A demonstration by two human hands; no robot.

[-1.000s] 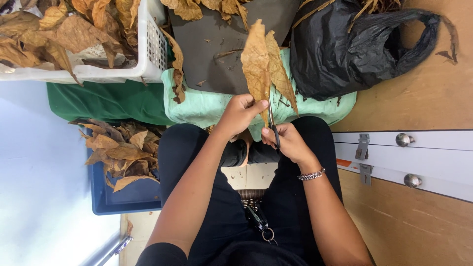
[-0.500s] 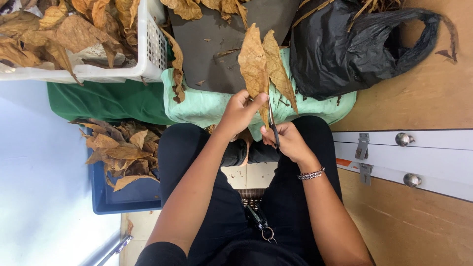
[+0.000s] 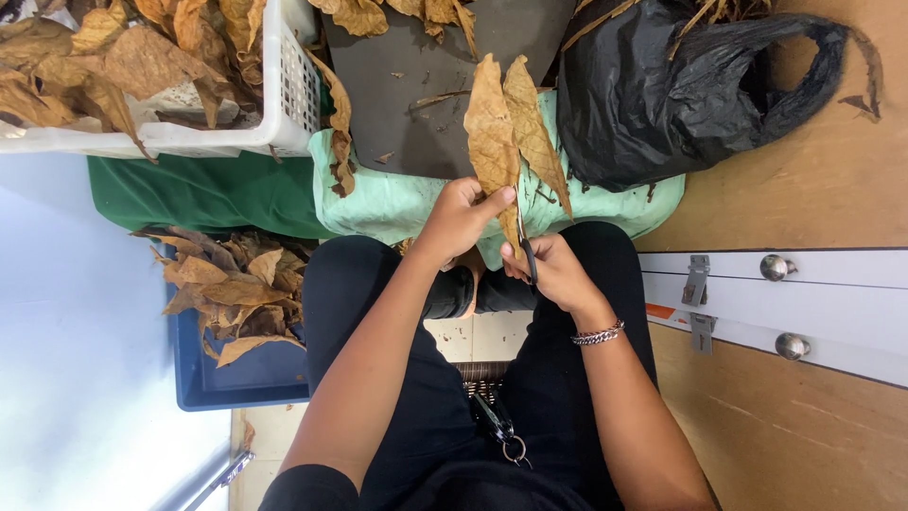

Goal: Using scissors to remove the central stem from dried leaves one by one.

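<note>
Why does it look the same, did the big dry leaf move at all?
No. The dry leaf keeps its place against the black bag, pinched by the left hand, with the right hand below.

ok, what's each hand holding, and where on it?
Left hand: large dried brown leaf, pinched near its base. Right hand: thin dark tool, gripped at its lower end.

The dried leaf (image 3: 501,123) is tan-brown with darker blotches, and the scissors (image 3: 526,248) at its base are dark. A pale mint-green cloth (image 3: 378,194) lies beside a deep green cloth (image 3: 199,194). The basket (image 3: 284,85) is white latticed plastic, the tub (image 3: 236,378) navy blue, both holding golden-brown leaves. The bag (image 3: 662,95) is glossy black, the board (image 3: 407,95) matt dark grey, the trousers (image 3: 359,303) black, the bracelet (image 3: 598,334) silver.
</note>
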